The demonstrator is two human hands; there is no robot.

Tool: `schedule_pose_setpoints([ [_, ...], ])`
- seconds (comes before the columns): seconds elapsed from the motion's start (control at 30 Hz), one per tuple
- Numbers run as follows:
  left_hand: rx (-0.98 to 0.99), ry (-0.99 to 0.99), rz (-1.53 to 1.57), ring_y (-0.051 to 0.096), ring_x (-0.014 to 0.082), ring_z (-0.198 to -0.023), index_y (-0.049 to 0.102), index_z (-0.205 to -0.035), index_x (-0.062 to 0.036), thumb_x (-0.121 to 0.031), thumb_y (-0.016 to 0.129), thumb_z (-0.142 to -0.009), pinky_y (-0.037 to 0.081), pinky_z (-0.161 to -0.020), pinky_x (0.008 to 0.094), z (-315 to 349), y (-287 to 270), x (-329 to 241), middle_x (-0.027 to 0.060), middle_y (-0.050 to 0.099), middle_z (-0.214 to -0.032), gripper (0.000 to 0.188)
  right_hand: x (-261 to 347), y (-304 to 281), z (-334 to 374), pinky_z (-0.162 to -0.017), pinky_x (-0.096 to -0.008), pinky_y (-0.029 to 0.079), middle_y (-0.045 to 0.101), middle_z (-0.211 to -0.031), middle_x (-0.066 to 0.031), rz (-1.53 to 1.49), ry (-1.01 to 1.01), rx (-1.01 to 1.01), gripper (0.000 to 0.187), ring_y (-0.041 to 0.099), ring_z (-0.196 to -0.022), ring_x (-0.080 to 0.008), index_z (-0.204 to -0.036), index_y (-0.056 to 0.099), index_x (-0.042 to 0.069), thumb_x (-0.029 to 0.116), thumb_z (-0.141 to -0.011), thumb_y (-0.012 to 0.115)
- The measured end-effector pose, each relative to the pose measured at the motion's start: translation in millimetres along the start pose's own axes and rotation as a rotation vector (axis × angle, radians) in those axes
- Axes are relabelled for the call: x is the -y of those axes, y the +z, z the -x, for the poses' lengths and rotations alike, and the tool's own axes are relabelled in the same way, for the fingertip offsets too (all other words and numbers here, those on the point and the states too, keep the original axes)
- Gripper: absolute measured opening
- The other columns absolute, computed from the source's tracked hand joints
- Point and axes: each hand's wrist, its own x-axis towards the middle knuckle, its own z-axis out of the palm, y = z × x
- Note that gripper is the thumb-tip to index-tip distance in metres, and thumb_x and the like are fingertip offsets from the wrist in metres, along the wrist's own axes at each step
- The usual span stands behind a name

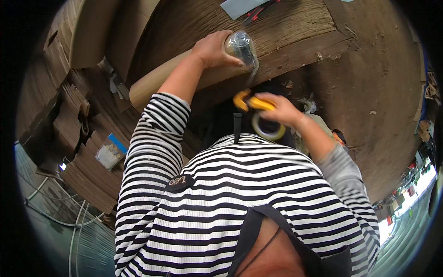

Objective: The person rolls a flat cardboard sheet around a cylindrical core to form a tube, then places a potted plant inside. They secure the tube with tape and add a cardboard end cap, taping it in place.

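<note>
My left hand (214,51) is wrapped round the end of a long brown cardboard tube (168,76) that slants up from the left. Clear, shiny wrapping (242,45) covers the tube's end. A thin twisted strip of what looks like clear tape hangs from it towards my right hand (282,111). That hand, smeared by motion, grips a yellow tape dispenser (251,100) with a roll of tape (273,133) below it. The dispenser is below the tube's end and apart from it, close in front of my body.
A worn brown work surface (295,27) lies beyond the tube, carrying a white sheet (240,6) and a red-and-black tool (258,12). Stacked cardboard (76,104) crowds the left, with a small clear packet (110,154) on it. Scraps litter the brown floor (369,92) at right.
</note>
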Motion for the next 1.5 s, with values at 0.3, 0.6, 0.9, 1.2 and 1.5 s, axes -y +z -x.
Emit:
schedule_pose_setpoints([
  [0.3, -0.197, 0.175, -0.076, 0.044, 0.0355, -0.138, 0.033, -0.154, -0.0137, -0.059, 0.08, -0.07, 0.036, -0.114, 0.0428, -13, -19, 10, 0.0169, 0.049, -0.148, 0.106, 94, 118, -72, -0.092, -0.0422, 0.053, 0.071, -0.115, -0.0162, 0.592, 0.015, 0.332, 0.067, 0.067, -0.107, -0.0344, -0.136, 0.061, 0.021, 0.033, -0.07, 0.07],
  [0.6, -0.395, 0.064, -0.281, 0.031, 0.0295, -0.146, 0.029, -0.155, -0.0129, -0.051, 0.075, -0.082, 0.025, -0.12, 0.0451, 105, 12, 109, 0.0107, 0.03, -0.161, 0.094, 64, 28, 12, -0.091, -0.0416, 0.052, 0.069, -0.116, -0.0173, 0.694, 0.19, -0.096, 0.067, 0.066, -0.104, -0.0357, -0.141, 0.055, 0.023, 0.029, -0.076, 0.072],
  [0.9, -0.557, -0.259, -0.323, 0.046, 0.035, -0.134, 0.04, -0.151, -0.0202, 0.002, 0.054, -0.088, 0.041, -0.109, 0.0452, 270, 8, 311, 0.0122, 0.044, -0.152, 0.069, 50, 48, 79, -0.093, -0.0391, 0.052, 0.069, -0.118, -0.0202, 0.615, 0.231, -0.408, 0.072, 0.067, -0.106, -0.0352, -0.141, 0.055, 0.02, 0.028, -0.074, 0.079],
  [1.2, -0.577, 0.133, -0.156, 0.055, 0.0325, -0.123, 0.063, -0.129, -0.0217, -0.005, 0.083, -0.064, 0.05, -0.101, 0.044, 303, -59, 291, 0.0093, 0.059, -0.133, 0.07, 79, 61, 112, -0.101, -0.0345, 0.048, 0.065, -0.13, -0.0148, 0.471, 0.23, -0.534, 0.078, 0.064, -0.116, -0.0293, -0.144, 0.053, 0.015, 0.033, -0.074, 0.082],
  [1.5, -0.832, 0.717, -0.247, 0.066, 0.0318, -0.088, 0.072, -0.11, -0.0102, -0.013, 0.075, -0.08, 0.056, -0.079, 0.0398, 283, -194, 29, 0.0098, 0.07, -0.099, 0.03, 141, 1, 120, -0.099, -0.0316, 0.046, 0.06, -0.126, -0.0072, 0.101, -0.431, -0.767, 0.071, 0.058, -0.115, -0.0186, -0.144, 0.046, -0.002, 0.006, -0.077, 0.067],
])
